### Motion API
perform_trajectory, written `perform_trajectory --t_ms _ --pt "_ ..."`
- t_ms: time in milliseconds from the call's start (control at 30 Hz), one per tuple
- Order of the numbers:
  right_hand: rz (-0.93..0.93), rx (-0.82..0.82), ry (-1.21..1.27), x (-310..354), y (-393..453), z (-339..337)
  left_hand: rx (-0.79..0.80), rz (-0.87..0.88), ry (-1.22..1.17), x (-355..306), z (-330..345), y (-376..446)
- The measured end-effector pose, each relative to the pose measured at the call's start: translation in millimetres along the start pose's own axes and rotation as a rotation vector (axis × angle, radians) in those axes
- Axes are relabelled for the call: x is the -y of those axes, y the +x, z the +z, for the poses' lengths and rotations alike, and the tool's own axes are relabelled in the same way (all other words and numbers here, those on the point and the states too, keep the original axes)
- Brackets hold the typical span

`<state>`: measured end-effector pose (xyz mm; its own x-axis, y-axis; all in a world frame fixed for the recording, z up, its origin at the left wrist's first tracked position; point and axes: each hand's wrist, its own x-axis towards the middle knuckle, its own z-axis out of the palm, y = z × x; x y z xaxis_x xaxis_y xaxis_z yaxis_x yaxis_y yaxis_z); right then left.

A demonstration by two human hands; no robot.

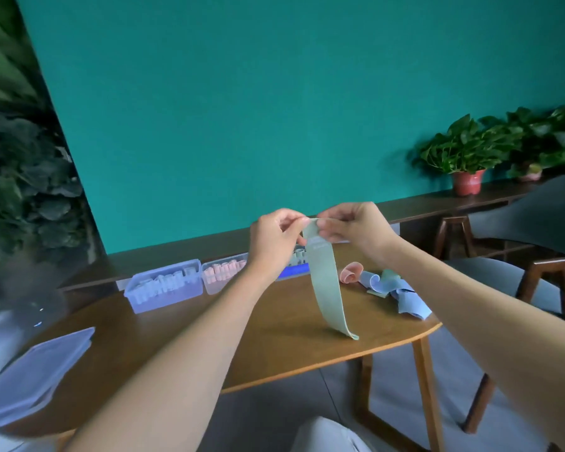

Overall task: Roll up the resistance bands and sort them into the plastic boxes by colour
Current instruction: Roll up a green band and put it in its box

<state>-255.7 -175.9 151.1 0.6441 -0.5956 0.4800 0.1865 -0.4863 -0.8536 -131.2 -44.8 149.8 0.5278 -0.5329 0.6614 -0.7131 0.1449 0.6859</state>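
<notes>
Both hands, left hand [274, 238] and right hand [353, 223], pinch the green band [325, 285] top above the counter [274, 337]; its print is unreadable.

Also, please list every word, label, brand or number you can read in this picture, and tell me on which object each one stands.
None can be read.
Green band, pinched at its top by the left hand and the right hand: faint pale print near the top, too blurred to read.
Plastic boxes: no label visible.
</notes>
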Motion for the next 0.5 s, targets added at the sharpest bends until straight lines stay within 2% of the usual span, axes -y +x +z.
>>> perform_trajectory --t_ms 267,500 --pt "-0.064 0.133 0.045 73 -16 42 -0.029 0.035 0.099 -39 -89 -16" --pt "-0.003 0.368 -0.019 78 -31 93 -0.010 -0.048 0.150 -18 -148 -58"
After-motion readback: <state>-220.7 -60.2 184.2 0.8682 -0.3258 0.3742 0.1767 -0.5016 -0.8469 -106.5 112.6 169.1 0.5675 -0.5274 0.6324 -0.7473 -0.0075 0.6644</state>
